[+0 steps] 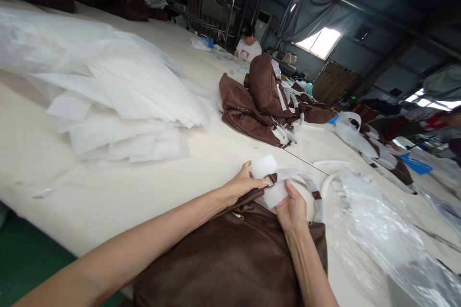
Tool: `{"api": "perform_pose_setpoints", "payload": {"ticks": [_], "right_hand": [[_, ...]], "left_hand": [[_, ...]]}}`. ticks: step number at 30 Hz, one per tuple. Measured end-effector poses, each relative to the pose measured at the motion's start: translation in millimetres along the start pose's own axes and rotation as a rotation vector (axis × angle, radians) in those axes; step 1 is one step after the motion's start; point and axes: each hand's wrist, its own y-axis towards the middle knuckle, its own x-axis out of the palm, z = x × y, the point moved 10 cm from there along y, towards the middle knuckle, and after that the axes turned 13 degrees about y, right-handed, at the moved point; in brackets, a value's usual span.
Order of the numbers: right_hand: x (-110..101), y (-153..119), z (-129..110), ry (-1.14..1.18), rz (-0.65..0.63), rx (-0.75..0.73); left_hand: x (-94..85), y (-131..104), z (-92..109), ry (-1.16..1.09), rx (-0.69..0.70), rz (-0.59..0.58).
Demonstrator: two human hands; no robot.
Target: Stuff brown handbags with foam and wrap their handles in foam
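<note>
Beneath right hand (292, 207), brown bag (223, 259).

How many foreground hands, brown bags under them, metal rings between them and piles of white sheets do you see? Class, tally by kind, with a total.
Hands: 2 (left hand, right hand)
Brown bag: 1
Metal ring: 1
White sheet pile: 1
Total: 5

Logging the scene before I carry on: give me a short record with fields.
Left hand: thumb at the metal ring; full grip unclear
Right hand: holding a small white sheet by the ring
Nearest: large brown bag
Left side: stacked white sheets
Beyond: piled brown bags
Right side: crumpled clear plastic
Surface: pale table
</note>
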Motion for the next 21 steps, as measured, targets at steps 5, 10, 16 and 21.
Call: {"api": "perform_pose_setpoints", "payload": {"ticks": [5,10,16,21], "right_hand": [[-3.0,3.0,-1.7,-0.02,0.058,-0.026],[-2.3,2.2,-6.4,-0.039,0.058,-0.068],[-8.6,-1.2,-8.2,-0.087,0.034,-0.05],[-3.9,-1.3,1.4,-0.132,0.005,0.003]], "left_hand": [[9.7,0.9,0.0,-0.082,-0.063,-0.091],[11.0,2.9,5.3,-0.112,-0.022,-0.077],[15.9,5.9,13.8,-0.13,0.025,-0.096],[10.8,8.2,14.9,-0.103,0.053,-0.045]]}}
